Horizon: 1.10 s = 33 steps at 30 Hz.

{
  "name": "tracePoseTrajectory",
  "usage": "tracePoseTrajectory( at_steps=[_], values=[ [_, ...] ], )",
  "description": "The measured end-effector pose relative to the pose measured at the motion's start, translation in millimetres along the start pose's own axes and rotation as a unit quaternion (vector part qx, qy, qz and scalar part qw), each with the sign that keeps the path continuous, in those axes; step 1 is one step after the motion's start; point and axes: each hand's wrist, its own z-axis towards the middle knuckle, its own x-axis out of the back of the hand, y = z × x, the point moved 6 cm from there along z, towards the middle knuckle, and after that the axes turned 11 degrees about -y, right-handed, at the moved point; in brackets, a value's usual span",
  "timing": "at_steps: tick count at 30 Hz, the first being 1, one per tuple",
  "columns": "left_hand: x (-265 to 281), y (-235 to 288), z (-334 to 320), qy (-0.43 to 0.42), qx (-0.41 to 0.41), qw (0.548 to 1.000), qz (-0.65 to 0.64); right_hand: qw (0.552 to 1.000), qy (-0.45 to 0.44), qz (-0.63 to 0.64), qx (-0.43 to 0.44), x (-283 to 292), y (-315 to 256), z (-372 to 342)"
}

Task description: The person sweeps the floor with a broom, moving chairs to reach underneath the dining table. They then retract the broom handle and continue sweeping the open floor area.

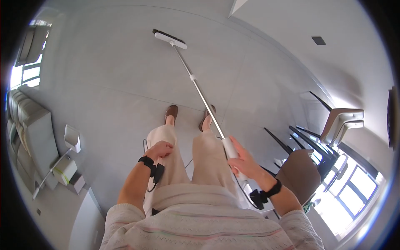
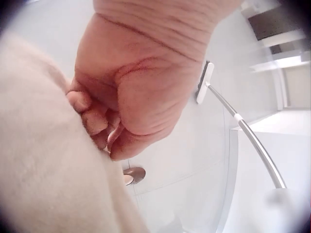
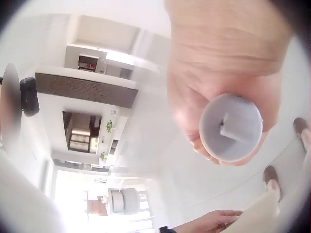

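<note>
A long-handled brush (image 1: 171, 40) with dark bristles and a white head lies against the grey floor, its metal pole (image 1: 202, 93) slanting back to the person. The right hand (image 1: 246, 160) grips its white handle (image 1: 229, 148); in the right wrist view the handle's round end (image 3: 231, 127) shows against the palm of that hand (image 3: 223, 87). On the thigh of the light trousers (image 1: 166, 173) rests the left hand (image 1: 159, 151), fingers loosely curled. The left wrist view shows this hand (image 2: 141, 77) beside the cloth with no object visible in it; part of its fingers is hidden.
Chairs (image 1: 298, 171) with black legs stand at the right near windows. At the left are a grey sofa (image 1: 35, 133) and a white dustpan (image 1: 72, 138) on a long handle, beside small boxes (image 1: 65, 170). A wall runs along the upper right. Brown shoes (image 1: 171, 112) are on the floor.
</note>
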Motion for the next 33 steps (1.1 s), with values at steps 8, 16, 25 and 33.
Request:
tracePoseTrajectory(
  at_steps=[8, 16, 25, 33],
  values=[
    [-52.1, 39.6, 39.1, 0.032, -0.033, 0.998, 0.047, 0.918, 0.105, -0.329, -0.194, 171.7, 77.6, -145.1],
    [-69.7, 32.5, 49.6, 0.093, -0.053, 0.993, -0.053, 0.793, 0.083, -0.579, -0.168, 256.2, 30.4, -104.0],
    [-77.3, 39.7, 50.1, 0.075, -0.092, 0.984, -0.136, 0.781, 0.045, -0.622, -0.046, 235.7, -42.3, 36.2],
    [-56.8, 90.6, 0.0, 0.127, -0.124, 0.981, -0.081, 0.847, 0.035, -0.527, 0.05, 130.4, -159.6, 166.6]
  ],
)
